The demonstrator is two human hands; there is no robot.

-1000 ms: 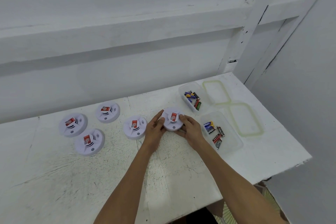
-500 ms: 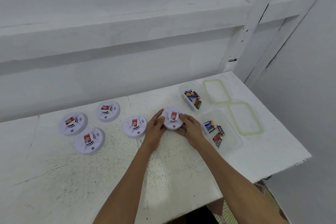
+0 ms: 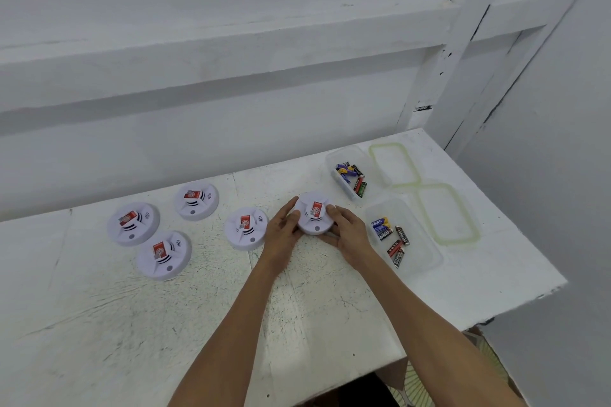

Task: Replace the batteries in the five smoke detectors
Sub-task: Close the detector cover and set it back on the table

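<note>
Left hand (image 3: pixel 284 228) and right hand (image 3: pixel 347 231) grip the rightmost smoke detector (image 3: pixel 314 213); a hard twist could slip it into the battery tub (image 3: pixel 426 261).

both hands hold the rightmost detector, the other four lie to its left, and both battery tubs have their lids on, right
No: the head view shows the far tub and near tub open, the far lid and near lid lying on the table to their right. The left hand and right hand do hold the rightmost detector; the rest stands.
</note>
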